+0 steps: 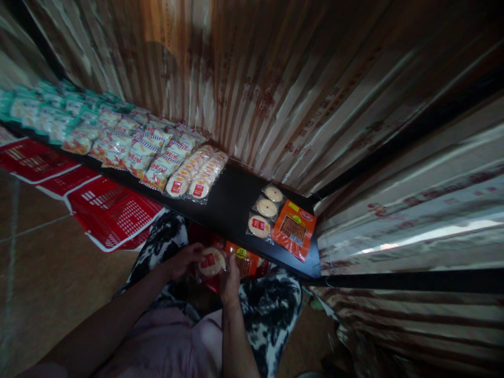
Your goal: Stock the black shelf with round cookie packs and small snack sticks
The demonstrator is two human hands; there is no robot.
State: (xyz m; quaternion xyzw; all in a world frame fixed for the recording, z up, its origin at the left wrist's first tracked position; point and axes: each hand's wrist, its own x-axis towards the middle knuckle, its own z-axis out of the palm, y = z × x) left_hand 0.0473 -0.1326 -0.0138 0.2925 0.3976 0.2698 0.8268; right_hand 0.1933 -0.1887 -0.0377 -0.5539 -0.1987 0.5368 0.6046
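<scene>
My left hand (188, 261) and my right hand (231, 275) hold a round, pale, plastic-wrapped cake (211, 261) with a red label between them, above my lap. Just beyond my right hand, below the shelf edge, lies an orange packet (242, 258). On the black shelf (232, 199), three round wrapped cakes (268, 208) stand in a short row beside another orange packet (293, 229). Further left are two rows of overlapping wrapped cakes (199, 184).
Striped snack bags (144, 155) and blurred green bags (51, 113) fill the shelf's left part. Red printed sheets (114, 207) hang along its front. A pleated curtain (244, 79) rises behind, and a dark bar (394, 278) runs off to the right.
</scene>
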